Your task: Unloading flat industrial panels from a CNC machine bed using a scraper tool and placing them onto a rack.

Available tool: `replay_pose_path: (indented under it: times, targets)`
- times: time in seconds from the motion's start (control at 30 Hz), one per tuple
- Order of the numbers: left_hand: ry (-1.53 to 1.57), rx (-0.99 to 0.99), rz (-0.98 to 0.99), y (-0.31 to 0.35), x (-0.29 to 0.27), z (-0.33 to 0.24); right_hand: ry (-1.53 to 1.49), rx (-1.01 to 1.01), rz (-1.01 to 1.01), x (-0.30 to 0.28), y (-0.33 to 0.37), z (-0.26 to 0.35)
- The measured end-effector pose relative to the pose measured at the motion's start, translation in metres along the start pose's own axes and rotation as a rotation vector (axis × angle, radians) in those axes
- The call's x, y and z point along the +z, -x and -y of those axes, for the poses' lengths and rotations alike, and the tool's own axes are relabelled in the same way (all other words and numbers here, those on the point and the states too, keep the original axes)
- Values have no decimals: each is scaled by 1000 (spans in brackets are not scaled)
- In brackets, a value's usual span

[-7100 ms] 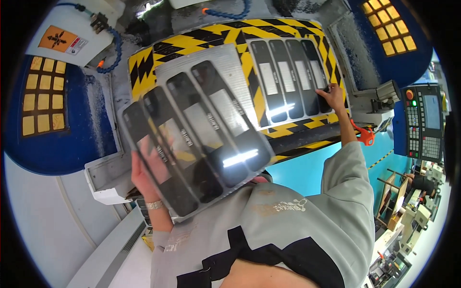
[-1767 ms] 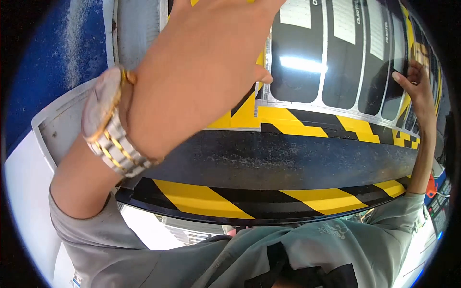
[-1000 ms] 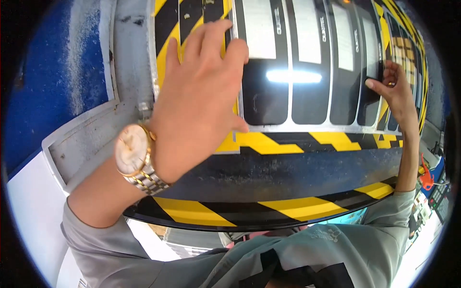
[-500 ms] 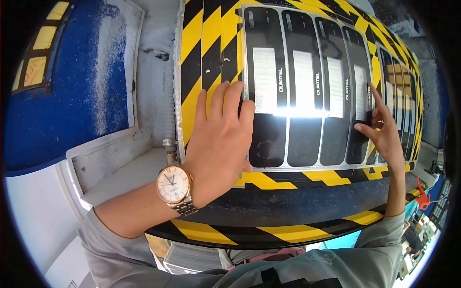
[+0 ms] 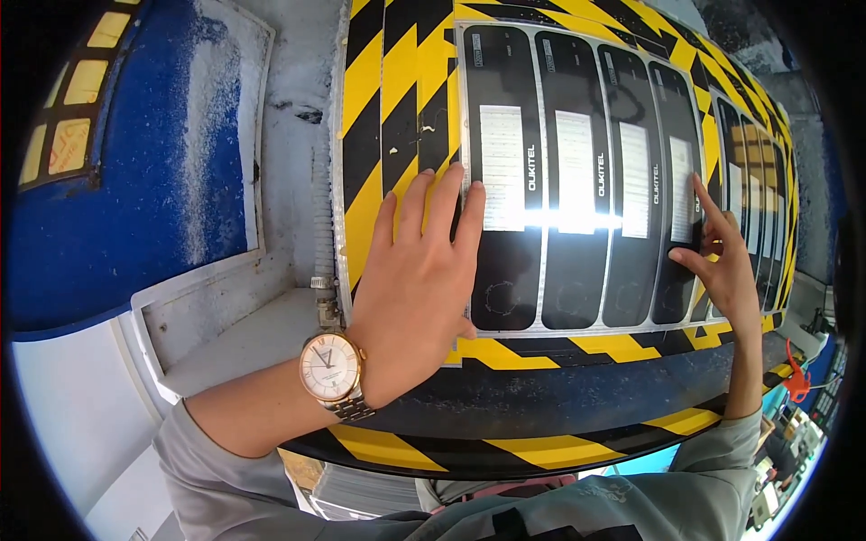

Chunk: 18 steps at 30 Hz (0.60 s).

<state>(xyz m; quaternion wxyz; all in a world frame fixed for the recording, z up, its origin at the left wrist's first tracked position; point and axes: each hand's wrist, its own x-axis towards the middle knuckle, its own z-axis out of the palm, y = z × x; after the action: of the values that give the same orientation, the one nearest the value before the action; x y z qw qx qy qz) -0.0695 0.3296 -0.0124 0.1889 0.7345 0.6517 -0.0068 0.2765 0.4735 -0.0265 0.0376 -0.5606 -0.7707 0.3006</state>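
Black-panelled sheet [image 5: 577, 176] flat at two o'clock

Left hand [image 5: 415, 288], open, fingers spread along the sheet's eight o'clock edge; right hand [image 5: 729, 270], loosely open (thumb and forefinger parted), at its four o'clock edge. Uneven pushing could skew it on the striped bed [image 5: 401, 86]. Earlier, a tilted sheet hung over the bed; this one lies flat.

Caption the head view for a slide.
Left hand and right hand at opposite sides of a sheet with four black panels.

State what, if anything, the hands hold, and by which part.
A grip cannot be confirmed: the left hand is at the left edge of the sheet of four black panels, the right hand at its right edge.
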Motion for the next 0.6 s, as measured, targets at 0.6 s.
replay_pose_path:
  times: [0.6]
  targets:
    - [23,-2,-13,1,1,4,20,-5,20,3,-3,-1]
